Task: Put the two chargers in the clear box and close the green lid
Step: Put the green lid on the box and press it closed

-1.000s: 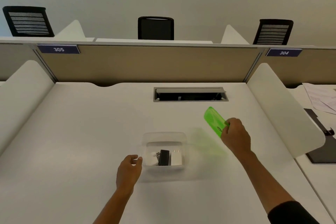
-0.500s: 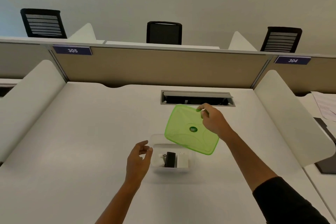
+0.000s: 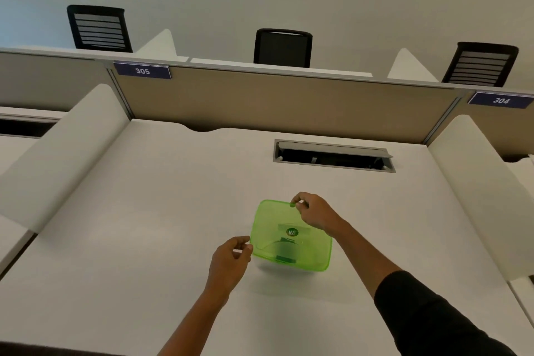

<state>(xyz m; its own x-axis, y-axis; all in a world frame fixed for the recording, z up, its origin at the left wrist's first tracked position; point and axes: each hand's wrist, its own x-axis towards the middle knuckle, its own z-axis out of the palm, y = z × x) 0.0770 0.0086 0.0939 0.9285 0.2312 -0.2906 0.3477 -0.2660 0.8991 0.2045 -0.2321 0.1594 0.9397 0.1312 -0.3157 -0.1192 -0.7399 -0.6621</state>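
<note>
The green lid [image 3: 290, 235] is lying over the clear box [image 3: 289, 264], covering it almost entirely, so only a faint edge of the box is showing below the lid's near rim. Through the tinted plastic, dark and pale shapes are showing in the middle; these are likely the two chargers [image 3: 284, 243] sitting inside, though their outlines are too blurred to tell apart.

The right hand [image 3: 315, 212] is pinching the far edge of the lid between thumb and fingertips, near its far right corner. Holding it there is letting the person steer the lid and line it up with the box's rim. The left hand [image 3: 231, 261] is sitting at the near left corner, thumb and fingers closing together against the lid's edge or the box wall just under it; which of the two it is gripping cannot be told. Its likely job is steadying the box so it does not slide on the smooth white desk [image 3: 144, 225] while the lid is being seated.

The lid is looking slightly tilted, its near side not clearly down on the rim, so the closing is probably not finished. Pressing along the edges is what seems to be left. The box is sitting in the middle of the desk, well on the near side of the cable slot [image 3: 333, 156].
</note>
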